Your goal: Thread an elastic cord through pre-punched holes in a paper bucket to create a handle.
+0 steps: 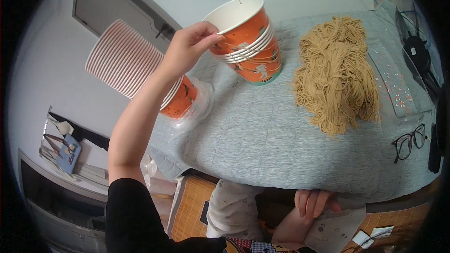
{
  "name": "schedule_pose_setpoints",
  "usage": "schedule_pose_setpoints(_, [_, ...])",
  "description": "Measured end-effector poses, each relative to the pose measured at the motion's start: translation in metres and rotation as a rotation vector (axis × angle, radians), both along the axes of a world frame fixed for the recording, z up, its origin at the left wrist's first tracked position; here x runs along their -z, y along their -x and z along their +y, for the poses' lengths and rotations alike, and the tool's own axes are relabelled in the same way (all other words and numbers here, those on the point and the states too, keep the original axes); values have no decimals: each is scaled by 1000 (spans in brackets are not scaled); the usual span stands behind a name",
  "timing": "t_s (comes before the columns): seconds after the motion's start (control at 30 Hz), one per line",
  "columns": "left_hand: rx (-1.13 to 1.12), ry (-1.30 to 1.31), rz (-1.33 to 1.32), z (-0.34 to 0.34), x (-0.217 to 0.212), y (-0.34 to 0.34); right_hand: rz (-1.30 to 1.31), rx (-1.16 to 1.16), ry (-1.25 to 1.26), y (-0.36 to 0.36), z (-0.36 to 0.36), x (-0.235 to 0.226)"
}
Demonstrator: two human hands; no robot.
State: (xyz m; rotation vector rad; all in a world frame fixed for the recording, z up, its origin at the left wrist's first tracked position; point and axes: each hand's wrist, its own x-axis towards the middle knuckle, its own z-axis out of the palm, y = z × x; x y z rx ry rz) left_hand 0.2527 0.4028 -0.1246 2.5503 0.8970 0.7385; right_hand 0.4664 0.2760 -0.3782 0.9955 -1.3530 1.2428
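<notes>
My left hand (pixel 199 40) reaches forward and pinches the rim of the top paper bucket (pixel 234 33) between thumb and fingers. That bucket is orange with a white inside and is nested in a short stack of several like it. The stack stands on the table, with tan strings (pixel 253 60) hanging over its sides below the rims. To its right lies a thick bundle of tan string (pixel 335 72). My right hand (pixel 315 204) rests at my lap by the near table edge, its fingers loosely stretched and nothing visible in it.
A tall leaning stack of paper buckets (pixel 129 58), partly in a clear plastic bag (pixel 197 105), stands at the left behind my forearm. On the right are eyeglasses (pixel 410 143), a clear sheet with small red specks (pixel 396 84) and a black object (pixel 417 54). A quilted grey-blue cloth (pixel 262 136) covers the table.
</notes>
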Motion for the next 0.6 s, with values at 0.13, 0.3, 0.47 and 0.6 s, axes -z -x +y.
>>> schedule_pose_setpoints(0.13, [-105, -23, -6, -36, -2, 21, 28, -15, -32, 26, -78, 53])
schedule_pose_setpoints(0.3, [-42, 22, -108, -51, 11, 16, 28, 68, -37, 13, -89, 59])
schedule_pose_setpoints(0.47, [-81, -75, -126, -60, 30, -3, 1, 94, -107, 9, -82, 55])
schedule_pose_setpoints(0.6, [-91, -116, -175, -56, 36, -3, 7, 79, -103, 12, -80, 54])
